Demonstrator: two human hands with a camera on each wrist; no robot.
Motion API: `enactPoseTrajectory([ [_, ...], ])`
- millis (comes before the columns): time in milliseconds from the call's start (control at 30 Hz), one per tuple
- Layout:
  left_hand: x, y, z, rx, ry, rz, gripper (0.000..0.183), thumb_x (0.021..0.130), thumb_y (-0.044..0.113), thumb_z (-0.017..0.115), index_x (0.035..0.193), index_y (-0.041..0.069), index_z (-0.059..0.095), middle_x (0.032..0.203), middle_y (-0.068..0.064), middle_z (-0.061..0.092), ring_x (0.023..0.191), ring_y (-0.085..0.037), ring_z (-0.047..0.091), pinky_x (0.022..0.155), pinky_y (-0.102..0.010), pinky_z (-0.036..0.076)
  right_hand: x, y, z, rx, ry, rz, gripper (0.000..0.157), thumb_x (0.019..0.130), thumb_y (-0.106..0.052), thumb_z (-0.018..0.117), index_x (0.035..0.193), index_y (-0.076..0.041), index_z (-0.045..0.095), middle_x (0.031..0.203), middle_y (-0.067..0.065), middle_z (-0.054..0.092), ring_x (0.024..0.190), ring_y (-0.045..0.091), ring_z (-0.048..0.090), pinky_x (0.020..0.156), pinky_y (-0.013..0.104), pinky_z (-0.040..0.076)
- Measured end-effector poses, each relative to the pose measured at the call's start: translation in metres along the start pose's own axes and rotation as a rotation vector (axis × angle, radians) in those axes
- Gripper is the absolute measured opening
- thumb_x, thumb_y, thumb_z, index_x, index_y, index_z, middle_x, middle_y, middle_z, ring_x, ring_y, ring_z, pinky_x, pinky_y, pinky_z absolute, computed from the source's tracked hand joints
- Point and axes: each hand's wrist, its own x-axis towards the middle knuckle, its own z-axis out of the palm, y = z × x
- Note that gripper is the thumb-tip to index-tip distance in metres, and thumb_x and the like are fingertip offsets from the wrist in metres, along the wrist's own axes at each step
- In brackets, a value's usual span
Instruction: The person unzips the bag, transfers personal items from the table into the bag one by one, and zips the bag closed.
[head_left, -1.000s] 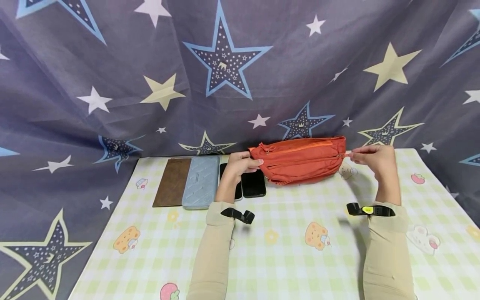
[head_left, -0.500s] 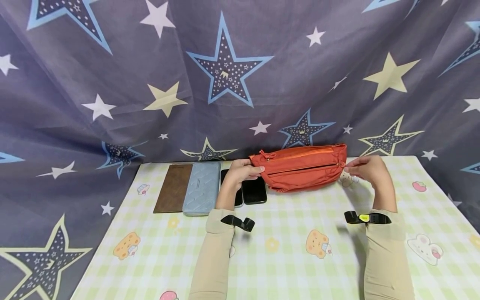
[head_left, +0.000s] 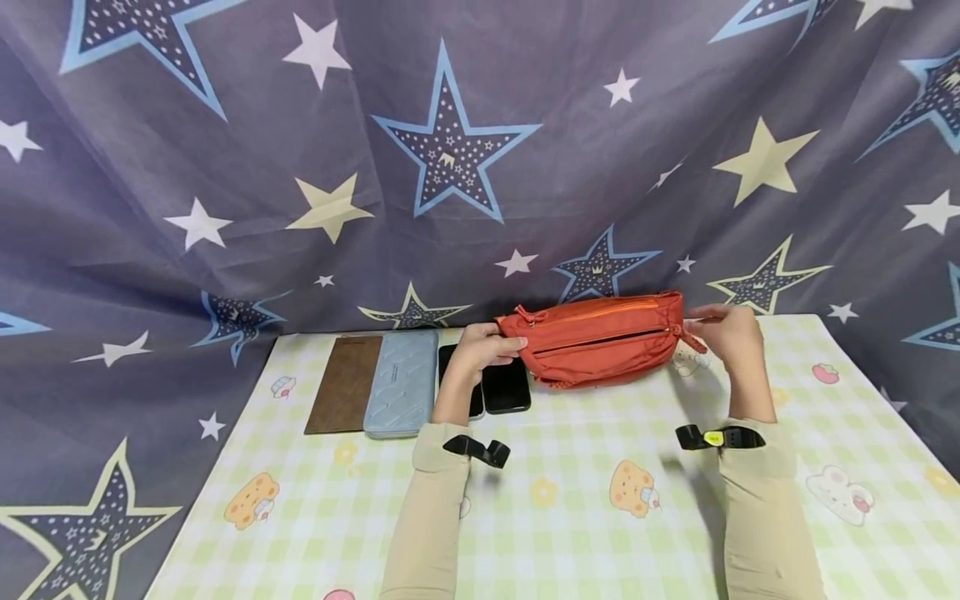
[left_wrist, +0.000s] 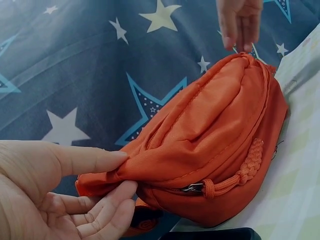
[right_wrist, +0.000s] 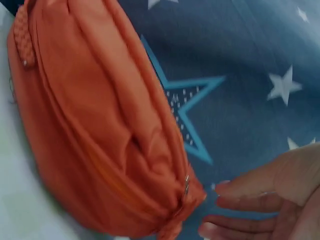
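Observation:
An orange-red waist bag (head_left: 600,340) stands at the back of the table, its front zipper showing a narrow dark slit. My left hand (head_left: 483,348) pinches the bag's left end; the left wrist view shows thumb and fingers on the gathered fabric (left_wrist: 125,167). At the other end, a braided zipper pull (head_left: 691,339) hangs loose from the slit's right end. Just beside it is my right hand (head_left: 731,335), its fingers extended and holding nothing in the right wrist view. Another braided pull (left_wrist: 250,160) lies near the bag's left end.
Left of the bag lie a brown wallet (head_left: 343,385), a light blue quilted wallet (head_left: 402,383) and two dark phones, one (head_left: 507,387) partly behind my left hand. A star-patterned curtain (head_left: 480,250) rises behind the checked tablecloth (head_left: 555,450).
My right hand has let go of the right zipper pull, which now dangles. The dark slit along the front zipper shows more clearly than a second ago. My left hand keeps its pinch.

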Motion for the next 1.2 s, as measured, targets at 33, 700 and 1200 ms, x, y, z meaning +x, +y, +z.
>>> enactPoseTrajectory([
  [33, -0.001, -0.001, 0.000, 0.003, -0.001, 0.000, 0.021, 0.087, 0.006, 0.078, 0.104, -0.004, 0.071, 0.089, -0.009, 0.076, 0.080, -0.017, 0.075, 0.088, -0.039, 0.062, -0.002, -0.005, 0.000, 0.014, 0.029, 0.010, 0.033, 0.094, -0.017, 0.072, 0.115, 0.008, 0.071, 0.102, 0.026, 0.075, 0.090, 0.034, 0.070, 0.072, 0.034, 0.050],
  [700, -0.003, 0.002, -0.002, 0.113, -0.025, -0.034, 0.032, 0.089, 0.011, 0.078, 0.115, -0.003, 0.065, 0.104, -0.016, 0.076, 0.111, -0.040, 0.070, 0.102, -0.050, 0.055, -0.026, -0.035, 0.031, 0.567, -0.688, 0.423, 0.076, 0.104, -0.041, 0.056, 0.149, 0.015, 0.032, 0.091, 0.011, 0.078, 0.080, 0.015, 0.078, 0.084, 0.028, 0.062],
  [1200, -0.019, 0.017, 0.011, 0.321, -0.009, -0.030, 0.033, 0.085, 0.006, 0.079, 0.115, -0.005, 0.070, 0.102, -0.018, 0.074, 0.081, -0.025, 0.070, 0.098, -0.051, 0.057, -0.041, -0.037, 0.048, 0.845, -0.642, 0.475, 0.025, 0.106, -0.025, 0.048, 0.116, -0.002, 0.051, 0.085, 0.013, 0.076, 0.081, 0.018, 0.077, 0.086, 0.029, 0.062],
])
